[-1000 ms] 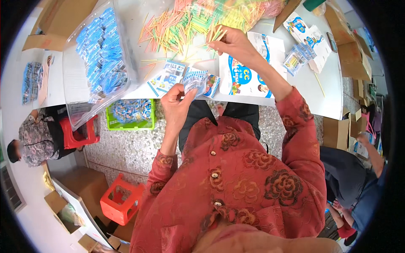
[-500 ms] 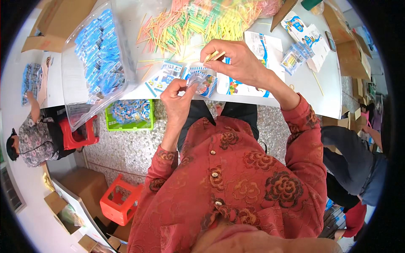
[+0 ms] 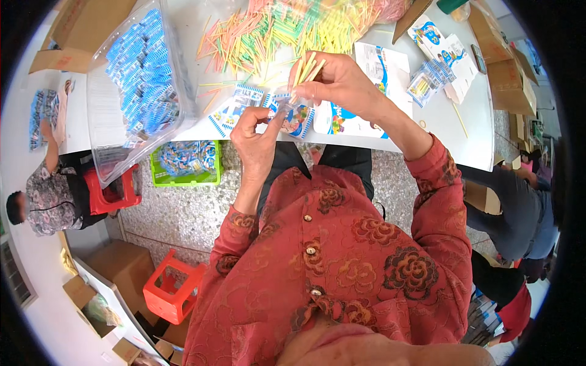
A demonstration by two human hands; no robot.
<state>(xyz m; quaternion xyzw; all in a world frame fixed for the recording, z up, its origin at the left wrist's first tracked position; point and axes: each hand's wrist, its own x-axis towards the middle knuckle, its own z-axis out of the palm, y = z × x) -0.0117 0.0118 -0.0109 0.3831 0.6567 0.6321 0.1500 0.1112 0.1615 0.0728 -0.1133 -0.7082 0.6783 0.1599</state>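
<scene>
My left hand pinches the edge of a small clear packet with blue striped ends and a colourful print, close to the table's front edge. Between the fingertips of my right hand is a small bunch of thin yellow sticks. Their lower ends point down at the packet's upper part; whether they are inside it I cannot tell. Another striped packet lies flat beside my left hand. Behind my hands spreads a pile of pink, green and yellow sticks.
A clear plastic tray of blue packets stands at the left. Printed white cardboard and a filled packet lie to the right. Below the table sit a green crate and a red stool. Other people work on both sides.
My right hand has turned the sticks from lying nearly level to more upright, fanned above the packet. My left hand still pinches the packet, almost in the same place.
</scene>
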